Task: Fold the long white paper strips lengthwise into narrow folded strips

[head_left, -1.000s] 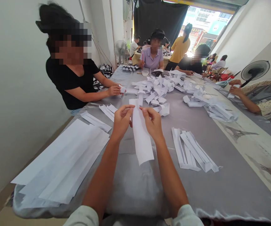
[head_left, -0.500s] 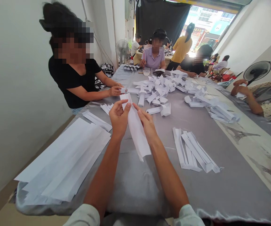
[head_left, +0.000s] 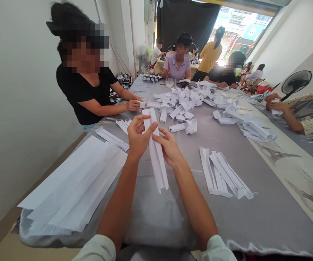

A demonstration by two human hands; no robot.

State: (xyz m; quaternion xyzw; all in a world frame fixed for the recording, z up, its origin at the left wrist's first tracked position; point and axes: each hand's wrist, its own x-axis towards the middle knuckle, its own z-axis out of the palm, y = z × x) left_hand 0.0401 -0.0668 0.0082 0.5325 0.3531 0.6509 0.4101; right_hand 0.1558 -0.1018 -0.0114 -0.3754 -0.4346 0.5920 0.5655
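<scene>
A long white paper strip [head_left: 158, 165], creased lengthwise into a channel, is held up between my two hands over the table. My left hand [head_left: 140, 136] grips its upper part, thumb on the near face and fingers behind. Lower on the right edge, my right hand [head_left: 170, 146] pinches the strip with its thumb across the fold. The strip's lower end hangs free towards me. Left of my arms lies a fanned stack of flat white paper sheets [head_left: 75, 185]. To the right rest several folded paper strips [head_left: 224, 175].
A heap of folded white paper pieces [head_left: 183, 101] covers the table's far middle. A grey cloth [head_left: 189, 159] covers the table. At the left a co-worker in black [head_left: 86, 94] handles a small paper piece. Other people sit at the far side and right, near a fan [head_left: 296, 81].
The strip has gone from a wide, flatter shape to a narrower lengthwise fold. My right thumb has come over its edge, and the right fingers have curled round it.
</scene>
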